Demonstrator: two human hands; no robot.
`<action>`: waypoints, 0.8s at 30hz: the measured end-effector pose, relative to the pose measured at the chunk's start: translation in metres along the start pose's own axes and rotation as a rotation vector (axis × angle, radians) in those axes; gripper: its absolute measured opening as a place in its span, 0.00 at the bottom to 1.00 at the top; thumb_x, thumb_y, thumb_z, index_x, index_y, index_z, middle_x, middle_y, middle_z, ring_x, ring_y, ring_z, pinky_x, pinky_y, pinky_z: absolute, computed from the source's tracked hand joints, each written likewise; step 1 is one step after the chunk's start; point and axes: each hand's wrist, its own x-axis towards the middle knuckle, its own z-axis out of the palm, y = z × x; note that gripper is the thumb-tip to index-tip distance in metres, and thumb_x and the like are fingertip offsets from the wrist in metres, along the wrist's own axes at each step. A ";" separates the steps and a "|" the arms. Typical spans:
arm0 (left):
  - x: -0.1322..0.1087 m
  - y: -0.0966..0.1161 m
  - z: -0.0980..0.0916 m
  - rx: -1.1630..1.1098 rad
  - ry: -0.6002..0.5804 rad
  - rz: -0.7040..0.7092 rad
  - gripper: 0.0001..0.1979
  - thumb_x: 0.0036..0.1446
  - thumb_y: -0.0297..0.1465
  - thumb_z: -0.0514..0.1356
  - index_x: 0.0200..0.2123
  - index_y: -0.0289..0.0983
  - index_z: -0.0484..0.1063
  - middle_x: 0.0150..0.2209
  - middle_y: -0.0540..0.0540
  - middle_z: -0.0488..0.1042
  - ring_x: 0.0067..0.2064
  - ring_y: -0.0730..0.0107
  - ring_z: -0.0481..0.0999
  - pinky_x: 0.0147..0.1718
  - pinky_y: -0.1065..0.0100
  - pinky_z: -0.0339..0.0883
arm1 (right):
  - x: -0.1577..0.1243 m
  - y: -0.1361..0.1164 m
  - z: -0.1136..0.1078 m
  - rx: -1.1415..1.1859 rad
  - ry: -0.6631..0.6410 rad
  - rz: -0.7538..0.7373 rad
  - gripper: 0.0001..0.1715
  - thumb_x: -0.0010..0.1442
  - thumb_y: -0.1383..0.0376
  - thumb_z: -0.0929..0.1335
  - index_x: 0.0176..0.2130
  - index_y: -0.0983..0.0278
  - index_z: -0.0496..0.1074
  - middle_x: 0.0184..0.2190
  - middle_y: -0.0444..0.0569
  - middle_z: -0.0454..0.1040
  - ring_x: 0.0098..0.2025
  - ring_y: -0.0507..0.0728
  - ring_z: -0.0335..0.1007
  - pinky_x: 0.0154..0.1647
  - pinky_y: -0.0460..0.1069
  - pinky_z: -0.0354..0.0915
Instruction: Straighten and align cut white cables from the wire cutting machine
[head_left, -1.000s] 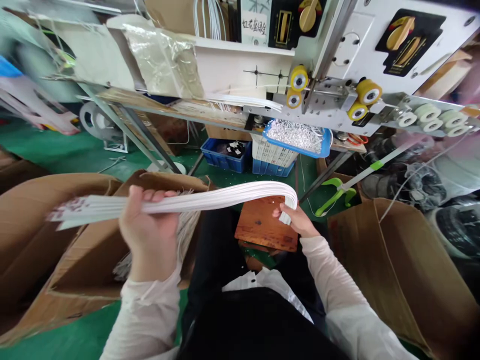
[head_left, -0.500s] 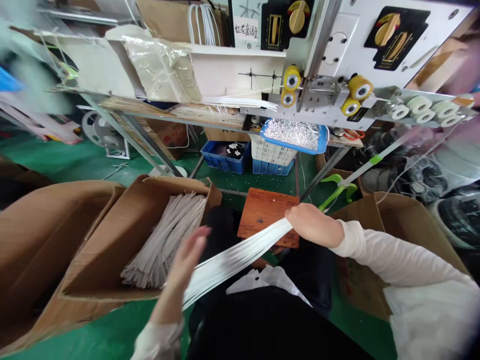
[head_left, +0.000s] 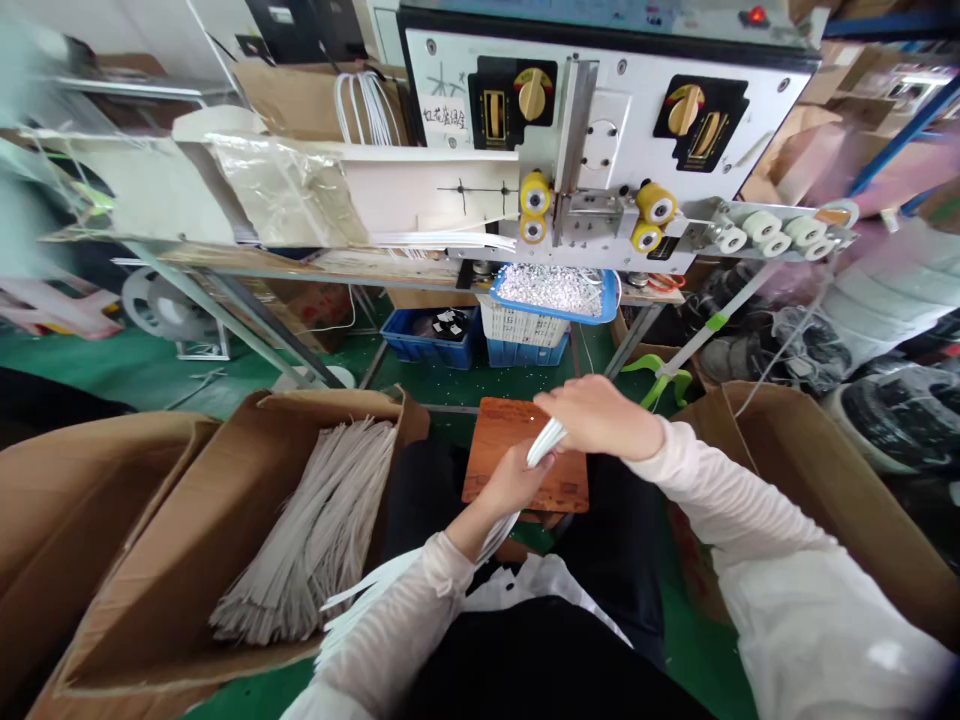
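A bundle of flat white cables (head_left: 545, 444) runs through both of my hands above a wooden board (head_left: 525, 488). My right hand (head_left: 596, 415) closes over its upper part. My left hand (head_left: 514, 480) grips it just below, and the loose cable ends (head_left: 360, 600) fan out down past my left forearm. To the left, a cardboard box (head_left: 360, 403) holds a pile of long grey-white cables (head_left: 307, 530).
A wire-processing machine with yellow rollers (head_left: 592, 170) stands ahead, above a blue tray of small white pieces (head_left: 551, 290) and blue crates (head_left: 427, 335). Another cardboard box (head_left: 787, 450) is at right, beside a green-handled tool (head_left: 660, 375).
My left hand has moved from beside the box onto the bundle, next to my right hand. The bundle is gathered above the board, no longer stretched across my lap. The view has tilted upward.
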 end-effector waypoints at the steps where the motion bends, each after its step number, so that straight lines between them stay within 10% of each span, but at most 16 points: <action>1: -0.001 0.003 -0.007 -0.107 -0.044 -0.038 0.11 0.56 0.38 0.60 0.34 0.35 0.69 0.20 0.51 0.64 0.22 0.72 0.63 0.24 0.69 0.56 | 0.001 0.007 -0.006 0.126 0.059 -0.003 0.30 0.43 0.62 0.78 0.46 0.63 0.76 0.38 0.54 0.79 0.42 0.65 0.75 0.41 0.53 0.67; 4: -0.007 0.014 -0.026 -0.456 -0.158 -0.135 0.19 0.52 0.44 0.64 0.36 0.34 0.68 0.16 0.58 0.54 0.17 0.80 0.52 0.19 0.73 0.52 | 0.009 0.015 0.002 0.687 0.097 -0.063 0.48 0.40 0.53 0.78 0.58 0.60 0.68 0.45 0.50 0.78 0.44 0.62 0.75 0.44 0.53 0.69; 9: -0.014 0.024 -0.037 -0.692 -0.289 -0.233 0.18 0.48 0.42 0.69 0.32 0.34 0.70 0.16 0.58 0.53 0.17 0.82 0.52 0.18 0.73 0.50 | 0.032 -0.025 0.061 1.556 -0.176 -0.272 0.40 0.51 0.49 0.74 0.57 0.66 0.66 0.50 0.58 0.75 0.51 0.62 0.73 0.51 0.56 0.68; 13: -0.022 0.021 -0.041 -0.723 -0.277 -0.240 0.22 0.46 0.45 0.70 0.32 0.33 0.71 0.19 0.55 0.59 0.18 0.81 0.58 0.19 0.73 0.55 | 0.040 -0.054 0.071 1.626 -0.092 -0.253 0.22 0.58 0.50 0.70 0.37 0.68 0.73 0.42 0.57 0.79 0.45 0.61 0.76 0.47 0.54 0.71; 20: -0.078 -0.006 -0.081 -0.166 -0.350 -0.198 0.26 0.42 0.47 0.71 0.38 0.33 0.74 0.24 0.48 0.71 0.24 0.72 0.69 0.23 0.71 0.60 | 0.037 -0.054 0.038 1.689 0.050 -0.160 0.18 0.57 0.51 0.72 0.33 0.64 0.71 0.41 0.55 0.78 0.41 0.60 0.78 0.44 0.57 0.74; 24: -0.108 -0.045 -0.074 -0.070 -0.402 -0.213 0.27 0.39 0.45 0.71 0.45 0.45 0.76 0.24 0.50 0.71 0.22 0.70 0.67 0.19 0.69 0.58 | 0.052 -0.049 0.057 1.714 0.048 -0.040 0.18 0.56 0.51 0.72 0.32 0.64 0.72 0.37 0.54 0.78 0.36 0.59 0.78 0.39 0.54 0.75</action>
